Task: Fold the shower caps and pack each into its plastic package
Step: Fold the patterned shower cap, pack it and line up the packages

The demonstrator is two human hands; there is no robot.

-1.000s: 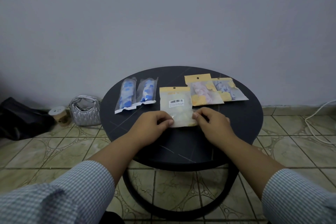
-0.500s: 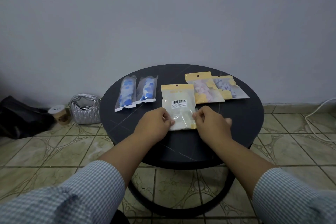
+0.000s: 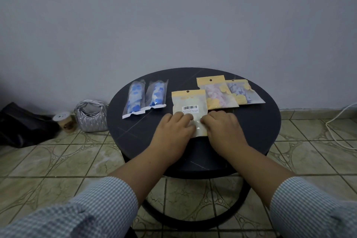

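A clear package with a yellow header and a barcode label (image 3: pixel 190 100) lies flat near the middle of the round black table (image 3: pixel 260 125), with a pale folded cap inside. My left hand (image 3: pixel 173 131) grips its lower left part and my right hand (image 3: pixel 224 131) its lower right part, fingers curled on the plastic and covering the bottom edge. Two narrow clear packs with blue-patterned caps (image 3: pixel 135 98) (image 3: pixel 156 93) lie to the left. Behind and to the right lie a yellow-headed pack with a pink cap (image 3: pixel 218 94) and another with a bluish cap (image 3: pixel 243 92).
On the tiled floor left of the table stand a silver quilted handbag (image 3: pixel 90 116), a paper cup with a lid (image 3: pixel 64 122) and a black bag (image 3: pixel 19 125). A white cable (image 3: pixel 338 121) runs along the floor at the right. A plain wall stands behind.
Both hands have slid further up over the package's lower part, coming closer together and covering more of it. The package has stayed flat on the table.
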